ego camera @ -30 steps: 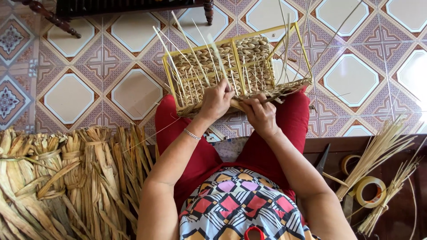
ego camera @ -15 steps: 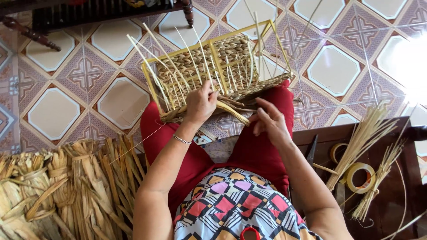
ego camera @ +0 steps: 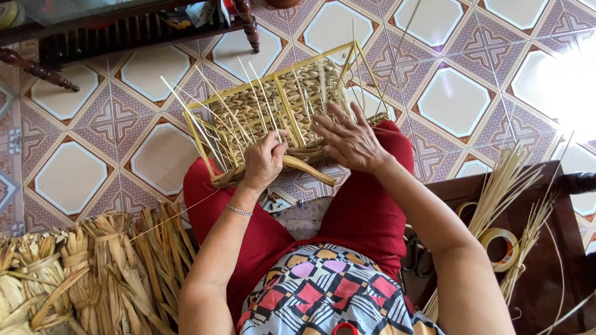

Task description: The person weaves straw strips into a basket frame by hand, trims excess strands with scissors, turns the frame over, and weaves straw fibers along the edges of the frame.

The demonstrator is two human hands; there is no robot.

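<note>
A half-woven basket on a yellow wire frame rests on my knees, pale stakes sticking up from it. My left hand grips the woven near edge, pinching a flat dried-leaf strand that runs to the right. My right hand hovers over the basket's right part with fingers spread, holding nothing, its fingertips next to the upright stakes. A thin bracelet sits on my left wrist. I wear red trousers and a patterned top.
Bundles of dried leaves lie on the floor at my left. At the right, a dark wooden seat holds pale reed bundles, a roll of tape and scissors. Dark wooden furniture stands beyond the patterned tiles.
My right hand has let go near the basket's edge, lifted and opened over the basket. The left hand keeps its grip, and the view has shifted a little.
</note>
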